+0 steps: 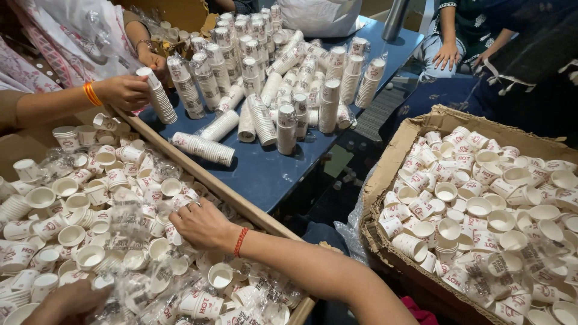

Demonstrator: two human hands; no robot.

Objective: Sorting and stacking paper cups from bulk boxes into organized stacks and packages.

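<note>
Cups (90, 229), white paper with red print, lie loose in the flat wooden tray (198, 174) below you, mixed with clear plastic wrappers (126, 222). Your right hand (201, 224), red thread at the wrist, rests palm-down on the cups near the tray's long edge, fingers curled among them; whether they pinch one, you cannot tell. Your left hand (69, 304) sits at the tray's near corner, mostly cut off by the frame, its fingers bent over cups; its grip is unclear. Beyond the tray's long edge stands a blue table (265, 174) carrying wrapped cup stacks (265, 90), some upright, some lying flat. At the tray's far end, another person's hand (123, 91) with an orange bangle grips one stack (158, 96). Right of the tray, well apart, a cardboard box (391, 162) holds more loose cups.
</note>
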